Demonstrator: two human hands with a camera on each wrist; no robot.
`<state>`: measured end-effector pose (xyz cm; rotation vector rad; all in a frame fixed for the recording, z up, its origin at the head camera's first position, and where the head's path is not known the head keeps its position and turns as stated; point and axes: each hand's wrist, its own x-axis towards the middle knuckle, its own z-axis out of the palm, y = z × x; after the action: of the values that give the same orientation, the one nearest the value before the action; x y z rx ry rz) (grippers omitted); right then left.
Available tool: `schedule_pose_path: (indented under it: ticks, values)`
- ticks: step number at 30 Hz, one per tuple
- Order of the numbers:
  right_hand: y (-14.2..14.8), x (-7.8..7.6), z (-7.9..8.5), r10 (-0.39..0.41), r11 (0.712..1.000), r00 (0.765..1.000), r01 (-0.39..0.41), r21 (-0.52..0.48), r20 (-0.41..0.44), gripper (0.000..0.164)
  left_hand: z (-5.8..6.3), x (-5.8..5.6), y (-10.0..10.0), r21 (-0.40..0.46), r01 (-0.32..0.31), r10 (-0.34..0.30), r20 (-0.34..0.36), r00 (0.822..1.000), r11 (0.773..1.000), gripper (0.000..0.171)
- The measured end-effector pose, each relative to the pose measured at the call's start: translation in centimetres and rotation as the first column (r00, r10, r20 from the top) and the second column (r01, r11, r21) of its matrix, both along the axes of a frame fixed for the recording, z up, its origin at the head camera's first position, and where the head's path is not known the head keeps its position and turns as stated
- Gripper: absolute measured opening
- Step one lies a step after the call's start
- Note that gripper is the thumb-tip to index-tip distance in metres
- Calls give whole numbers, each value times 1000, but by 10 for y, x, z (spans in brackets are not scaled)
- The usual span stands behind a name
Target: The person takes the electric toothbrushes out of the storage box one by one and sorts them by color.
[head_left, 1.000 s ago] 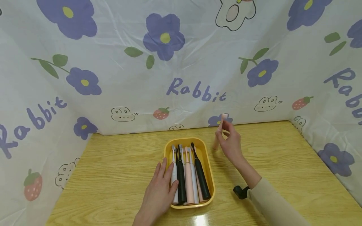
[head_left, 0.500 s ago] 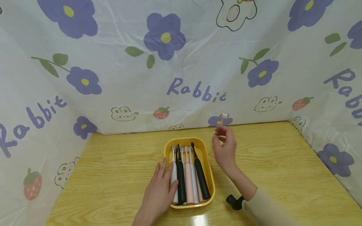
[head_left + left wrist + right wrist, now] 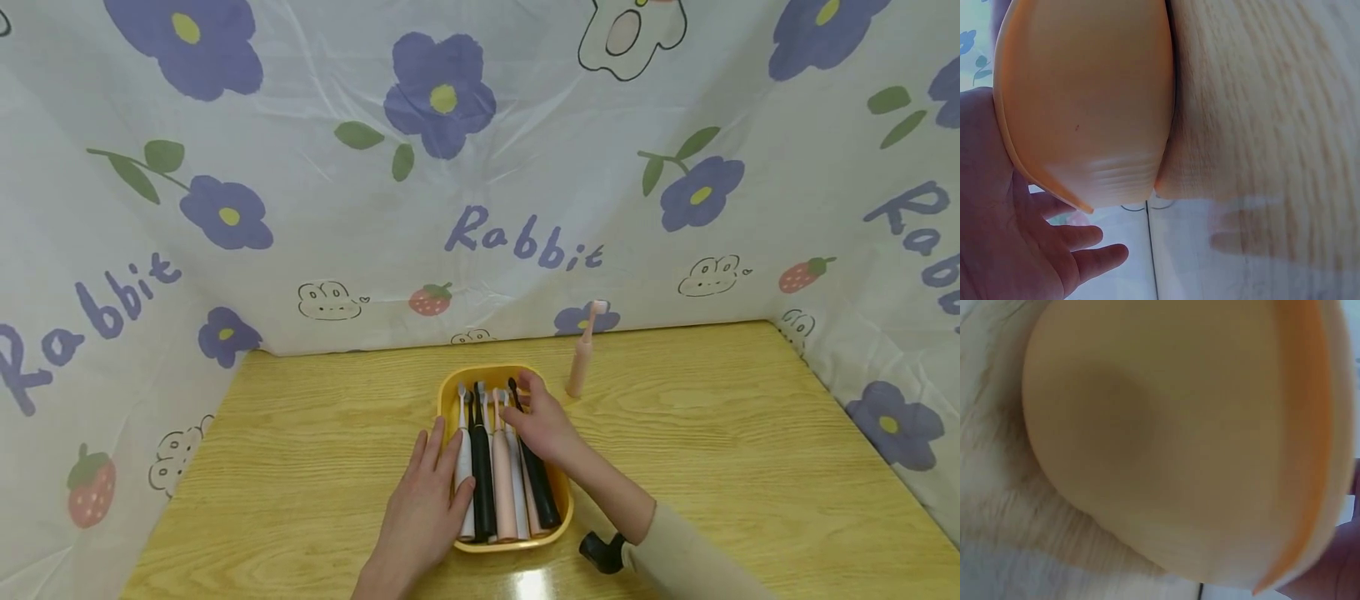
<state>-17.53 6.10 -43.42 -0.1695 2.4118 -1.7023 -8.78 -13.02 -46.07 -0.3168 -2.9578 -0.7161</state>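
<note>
A yellow tray (image 3: 564,500) holds several electric toothbrushes lying side by side, among them a black toothbrush (image 3: 542,487), a pink toothbrush (image 3: 504,487) and a white toothbrush (image 3: 464,483). My left hand (image 3: 423,500) rests on the tray's left rim with fingers extended; the left wrist view shows the rim against the palm. Over the tray's right side, my right hand (image 3: 543,423) reaches in, thumb and fingers apart around the neck of the right-hand black toothbrush and partly hiding it. Behind the tray to the right, another pink toothbrush (image 3: 581,367) stands upright on the table.
The wooden table (image 3: 315,467) extends to both sides of the tray. A white cloth (image 3: 360,225) printed with flowers and rabbits hangs behind and at the sides. A black wrist-worn device (image 3: 602,552) sits under my right sleeve.
My right hand has let go of the upright pink toothbrush, which stays standing, and has moved left and toward me over the tray. The left hand has stayed in place.
</note>
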Motion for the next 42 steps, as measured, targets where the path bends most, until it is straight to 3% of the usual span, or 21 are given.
schedule_pose_path:
  ticks: [5,9,24,31,42]
  values:
    - [-7,-8,-6,-29,988,993,47,-149,115,81,1,0,0,-9,-2,2,-3,1000,1000,61]
    - [-11,-13,-11,-57,977,982,92,-193,181,81,1,0,0,-9,0,0,6,1000,1000,60]
    - [-15,-13,-14,-44,953,983,95,-288,176,82,0,-1,0,-34,0,0,-3,1000,999,61]
    - [-16,-9,-9,-49,953,982,100,-286,182,79,0,0,0,-33,2,-2,1,1000,999,61]
    - [-14,-2,1,29,937,957,75,-342,287,69,0,0,0,-31,-6,6,-2,1000,999,61]
